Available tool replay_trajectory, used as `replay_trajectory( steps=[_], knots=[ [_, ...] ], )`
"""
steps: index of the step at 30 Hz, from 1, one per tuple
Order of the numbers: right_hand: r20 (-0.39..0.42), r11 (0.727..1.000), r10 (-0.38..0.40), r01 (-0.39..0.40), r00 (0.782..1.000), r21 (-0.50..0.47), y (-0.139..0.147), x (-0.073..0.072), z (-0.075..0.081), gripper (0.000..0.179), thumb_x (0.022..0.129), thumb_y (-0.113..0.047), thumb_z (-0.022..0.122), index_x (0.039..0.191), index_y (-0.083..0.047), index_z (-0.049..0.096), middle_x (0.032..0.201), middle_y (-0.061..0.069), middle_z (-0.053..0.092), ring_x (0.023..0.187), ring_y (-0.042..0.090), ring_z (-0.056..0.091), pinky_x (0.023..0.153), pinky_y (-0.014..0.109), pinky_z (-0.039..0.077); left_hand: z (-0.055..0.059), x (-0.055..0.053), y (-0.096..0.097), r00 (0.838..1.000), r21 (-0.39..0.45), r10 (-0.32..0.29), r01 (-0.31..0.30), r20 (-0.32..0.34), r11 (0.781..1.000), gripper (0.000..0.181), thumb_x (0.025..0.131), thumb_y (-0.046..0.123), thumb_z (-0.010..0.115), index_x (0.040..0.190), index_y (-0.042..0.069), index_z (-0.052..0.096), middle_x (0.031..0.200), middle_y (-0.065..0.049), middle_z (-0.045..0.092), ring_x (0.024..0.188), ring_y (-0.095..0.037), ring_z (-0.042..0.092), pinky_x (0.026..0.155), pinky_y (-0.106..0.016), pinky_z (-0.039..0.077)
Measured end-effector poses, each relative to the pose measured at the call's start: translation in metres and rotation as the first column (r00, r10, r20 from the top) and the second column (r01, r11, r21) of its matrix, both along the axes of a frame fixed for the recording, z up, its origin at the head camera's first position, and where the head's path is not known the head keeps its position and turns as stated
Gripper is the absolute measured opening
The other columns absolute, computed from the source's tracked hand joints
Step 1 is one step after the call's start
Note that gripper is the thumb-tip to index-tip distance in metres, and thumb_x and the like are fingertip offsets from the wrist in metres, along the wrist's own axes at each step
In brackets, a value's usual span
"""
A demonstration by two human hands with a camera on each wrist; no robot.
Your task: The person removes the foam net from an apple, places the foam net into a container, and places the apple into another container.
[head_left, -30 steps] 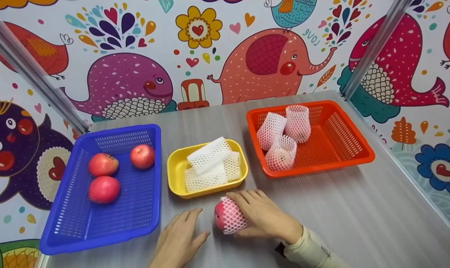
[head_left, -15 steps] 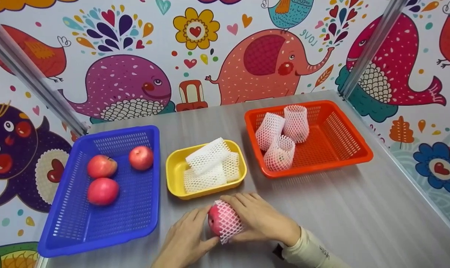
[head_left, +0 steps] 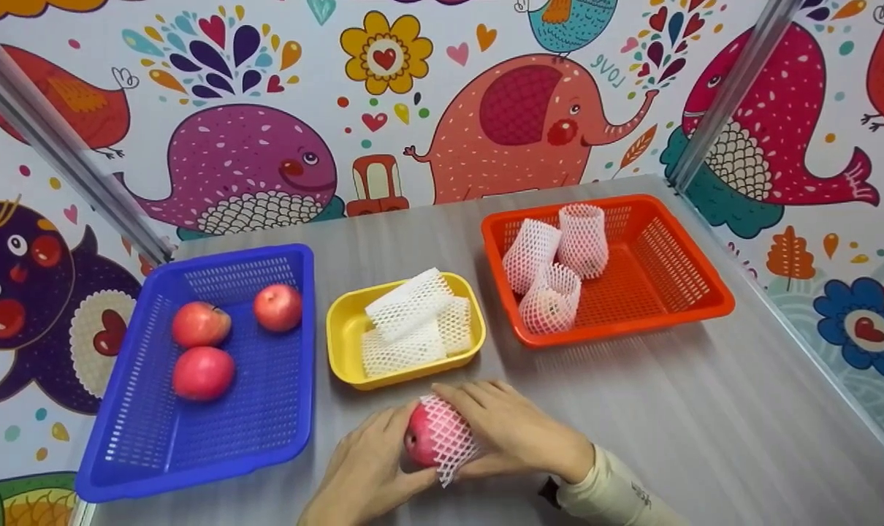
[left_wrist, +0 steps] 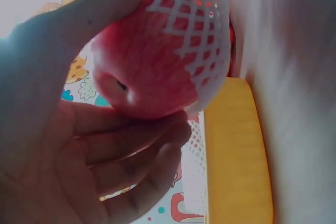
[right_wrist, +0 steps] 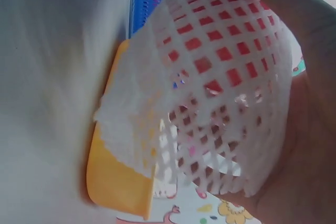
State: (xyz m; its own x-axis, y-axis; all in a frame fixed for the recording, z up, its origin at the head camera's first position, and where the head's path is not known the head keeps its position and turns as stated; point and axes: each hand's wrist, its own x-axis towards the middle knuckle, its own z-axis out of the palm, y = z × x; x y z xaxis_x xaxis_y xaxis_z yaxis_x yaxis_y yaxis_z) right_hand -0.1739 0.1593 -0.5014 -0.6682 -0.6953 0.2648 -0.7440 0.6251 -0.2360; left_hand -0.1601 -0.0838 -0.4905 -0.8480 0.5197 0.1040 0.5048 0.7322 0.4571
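A red apple [head_left: 420,436], partly inside a white foam net sleeve [head_left: 453,432], is between my two hands just in front of the yellow basket. My left hand [head_left: 369,462] grips the apple's bare end, thumb on one side and fingers on the other. In the left wrist view, the apple [left_wrist: 144,66] shows its stem hollow, and the thumb tip touches the net's edge. My right hand [head_left: 522,431] holds the netted end. Seen from the right wrist, the net sleeve [right_wrist: 226,72] spreads over the apple, with a loose part beyond it; some right fingers are hidden.
Three apples lie in a blue basket [head_left: 267,402] at left. More white net sleeves [head_left: 413,321] lie in the yellow basket [head_left: 347,347]. Three netted apples [head_left: 551,303] are in the red basket [head_left: 654,281] at right. A patterned wall [head_left: 383,131] stands behind the table.
My left hand has come up to the apple from the left and now grips its bare end. The apple and my right hand have shifted slightly left and nearer to me.
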Motion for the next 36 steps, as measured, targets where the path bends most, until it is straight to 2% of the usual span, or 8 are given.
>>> replay_trajectory(
  steps=[3, 5, 9, 13, 18, 24, 32, 36],
  knots=[
    [0.001, 1.000, 0.003, -0.003, 1.000, -0.017, 0.008, 0.000, 0.004, 0.098, 0.075, -0.058, 0.081, 0.150, -0.009, 0.041, 0.130, 0.000, 0.059, 0.118, 0.020, 0.055, 0.099, 0.041, 0.044, -0.001, 0.000, -0.004, 1.000, 0.022, 0.020, -0.019, -0.013, 1.000, 0.083, 0.075, 0.054, 0.081, 0.136, 0.004, 0.056, 0.125, -0.009, 0.064, 0.113, -0.025, 0.061, 0.092, -0.048, 0.051],
    [-0.024, 0.999, 0.012, -0.013, 1.000, -0.045, 0.013, -0.001, 0.005, 0.086, 0.079, -0.050, 0.081, 0.146, -0.009, 0.047, 0.126, 0.000, 0.061, 0.115, 0.020, 0.056, 0.098, 0.040, 0.045, -0.001, 0.000, -0.007, 0.999, 0.041, 0.032, -0.030, -0.035, 0.999, 0.081, 0.075, 0.054, 0.082, 0.135, 0.005, 0.057, 0.123, -0.007, 0.065, 0.111, -0.025, 0.062, 0.090, -0.049, 0.052],
    [-0.119, 0.992, 0.042, -0.056, 0.992, -0.114, 0.019, -0.005, 0.006, 0.049, 0.085, -0.030, 0.081, 0.127, -0.011, 0.064, 0.110, -0.003, 0.067, 0.101, 0.017, 0.061, 0.093, 0.040, 0.046, -0.002, 0.001, -0.011, 0.996, 0.072, 0.048, -0.043, -0.074, 0.996, 0.080, 0.073, 0.055, 0.083, 0.131, 0.005, 0.059, 0.119, -0.007, 0.066, 0.106, -0.025, 0.064, 0.085, -0.049, 0.053],
    [-0.183, 0.987, 0.048, -0.075, 0.982, -0.140, 0.023, -0.007, 0.006, 0.029, 0.082, -0.019, 0.081, 0.108, -0.014, 0.069, 0.096, -0.006, 0.068, 0.091, 0.015, 0.063, 0.089, 0.042, 0.047, -0.001, 0.002, -0.012, 0.997, 0.067, 0.060, -0.057, -0.044, 0.996, 0.082, 0.074, 0.063, 0.079, 0.132, 0.008, 0.059, 0.119, -0.007, 0.066, 0.105, -0.025, 0.064, 0.084, -0.049, 0.054],
    [-0.202, 0.991, 0.006, -0.033, 0.979, -0.130, 0.032, -0.009, 0.007, 0.027, 0.078, -0.015, 0.084, 0.100, -0.015, 0.068, 0.091, -0.006, 0.067, 0.088, 0.016, 0.063, 0.088, 0.045, 0.047, 0.001, 0.003, -0.013, 0.997, 0.053, 0.075, -0.073, -0.020, 0.996, 0.083, 0.075, 0.064, 0.078, 0.133, 0.009, 0.058, 0.118, -0.008, 0.066, 0.105, -0.026, 0.064, 0.083, -0.051, 0.053],
    [-0.242, 0.989, -0.051, 0.015, 0.969, -0.148, 0.048, -0.019, 0.022, 0.025, 0.079, -0.012, 0.082, 0.099, -0.012, 0.068, 0.090, -0.003, 0.066, 0.085, 0.018, 0.062, 0.087, 0.045, 0.048, 0.006, 0.002, -0.016, 0.989, 0.002, 0.116, -0.117, 0.096, 0.993, 0.091, 0.074, 0.074, 0.071, 0.135, 0.008, 0.057, 0.121, -0.010, 0.064, 0.108, -0.028, 0.062, 0.088, -0.054, 0.051],
    [-0.299, 0.983, -0.099, 0.047, 0.949, -0.175, 0.045, -0.043, 0.048, 0.023, 0.083, -0.012, 0.081, 0.102, -0.010, 0.068, 0.093, 0.001, 0.067, 0.087, 0.022, 0.062, 0.081, 0.041, 0.049, 0.008, 0.003, -0.017, 0.978, 0.003, 0.133, -0.135, 0.161, 0.991, 0.093, 0.074, 0.074, 0.071, 0.136, 0.007, 0.056, 0.123, -0.011, 0.063, 0.110, -0.028, 0.061, 0.090, -0.055, 0.050],
    [-0.342, 0.981, -0.139, 0.083, 0.929, -0.175, 0.026, -0.062, 0.052, 0.021, 0.084, -0.012, 0.079, 0.101, -0.011, 0.068, 0.091, 0.003, 0.066, 0.084, 0.024, 0.061, 0.077, 0.041, 0.048, 0.006, 0.004, -0.018, 0.982, 0.022, 0.124, -0.128, 0.139, 0.992, 0.090, 0.074, 0.070, 0.075, 0.136, 0.007, 0.056, 0.122, -0.010, 0.064, 0.109, -0.027, 0.061, 0.090, -0.054, 0.051]
  ],
)
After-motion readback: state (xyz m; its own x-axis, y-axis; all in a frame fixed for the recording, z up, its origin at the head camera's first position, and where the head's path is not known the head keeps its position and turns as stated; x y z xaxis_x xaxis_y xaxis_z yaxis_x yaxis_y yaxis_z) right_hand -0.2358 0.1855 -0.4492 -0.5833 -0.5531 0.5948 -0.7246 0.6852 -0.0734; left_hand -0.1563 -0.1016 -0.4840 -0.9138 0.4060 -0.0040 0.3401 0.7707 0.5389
